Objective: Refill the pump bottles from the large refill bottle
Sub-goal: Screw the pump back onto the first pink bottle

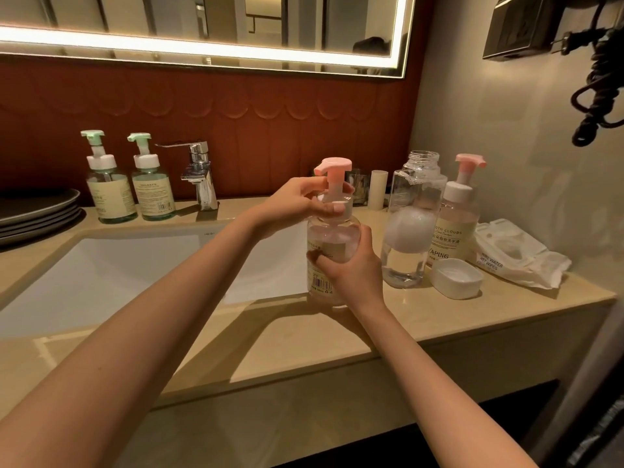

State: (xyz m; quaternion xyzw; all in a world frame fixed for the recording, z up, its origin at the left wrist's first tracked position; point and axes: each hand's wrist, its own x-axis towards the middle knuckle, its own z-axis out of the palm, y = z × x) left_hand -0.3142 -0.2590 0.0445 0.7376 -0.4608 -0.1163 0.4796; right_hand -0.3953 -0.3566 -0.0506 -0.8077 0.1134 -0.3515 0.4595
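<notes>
Right hand (353,270) grips pump bottle (332,236) beside sink (141,258) rim.

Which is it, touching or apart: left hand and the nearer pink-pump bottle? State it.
Touching. Head view: the left hand curls its fingers round the nearer pink-pump bottle at its white collar, no gap.

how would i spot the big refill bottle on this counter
From the sink, look right along the counter, past the held pump bottle. The refill bottle stands next, beside another pink-topped pump bottle. It alone has an open neck, no pump, and foam inside.
</notes>
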